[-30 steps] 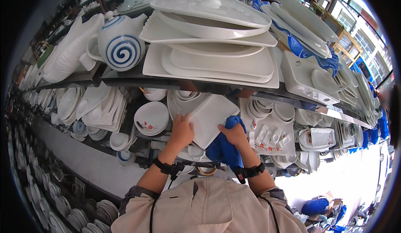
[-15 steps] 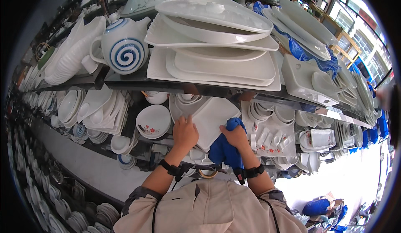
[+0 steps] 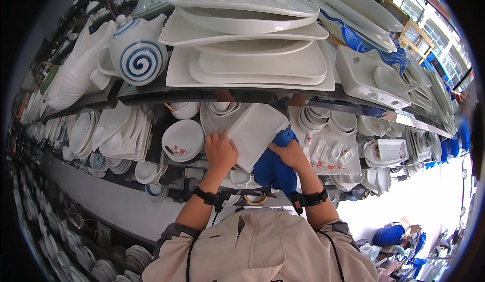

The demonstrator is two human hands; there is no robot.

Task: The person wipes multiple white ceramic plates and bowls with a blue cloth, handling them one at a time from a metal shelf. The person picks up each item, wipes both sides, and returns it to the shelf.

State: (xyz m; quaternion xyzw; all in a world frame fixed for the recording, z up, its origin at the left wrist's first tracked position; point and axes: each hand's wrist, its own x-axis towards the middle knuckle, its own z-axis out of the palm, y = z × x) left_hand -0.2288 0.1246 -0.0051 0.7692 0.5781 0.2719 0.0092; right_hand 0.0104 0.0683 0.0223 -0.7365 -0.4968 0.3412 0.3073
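Note:
A white, square-cornered plate lies tilted on the lower shelf between my two hands. My left hand grips its left corner, fingers bent over the edge and partly hidden. Bunched in my right hand is a blue cloth, which hangs below the fingers and touches the plate's right side. Behind the plate's left edge sits a greyish-white dish with small bowls in it. Left of my left hand stands a round plate with red flowers.
Overhanging my hands is the upper shelf edge, loaded with stacked white platters and a blue-spiral teapot. Right of my right hand, a tray holds spoons and bowls. More stacked plates stand at the left.
The view has shifted slightly, so the upper shelf sits higher in it. My right hand and the cloth have moved slightly along the plate's right edge; my left hand stays at its corner.

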